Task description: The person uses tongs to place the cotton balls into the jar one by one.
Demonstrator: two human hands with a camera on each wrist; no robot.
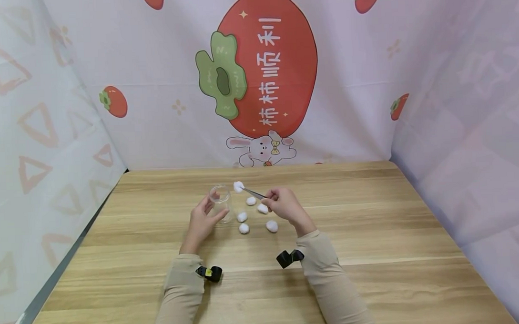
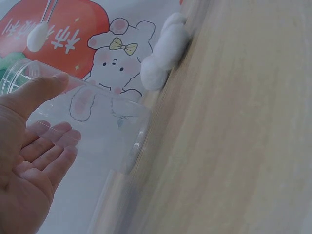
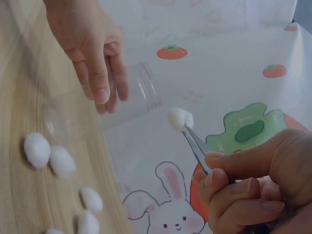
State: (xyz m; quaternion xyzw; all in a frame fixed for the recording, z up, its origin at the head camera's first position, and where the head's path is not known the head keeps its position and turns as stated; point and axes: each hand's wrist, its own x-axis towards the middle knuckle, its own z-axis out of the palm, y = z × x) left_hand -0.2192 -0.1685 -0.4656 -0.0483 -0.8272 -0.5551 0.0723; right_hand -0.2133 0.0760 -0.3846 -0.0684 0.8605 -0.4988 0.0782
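Note:
My left hand holds a clear, see-through jar upright on the table, thumb on one side and fingers on the other. The jar's mouth is uncovered and no cotton shows inside. Metal tweezers are pinched in my right hand, with a white cotton ball between their tips. That cotton ball is in the air, just beyond the jar's rim in the right wrist view and apart from it. Several more cotton balls lie on the table between the two hands.
The wood-grain table meets a printed cloth backdrop at its far edge. Cloth walls rise at both sides. A black wrist camera sits on the left sleeve, another camera on the right one.

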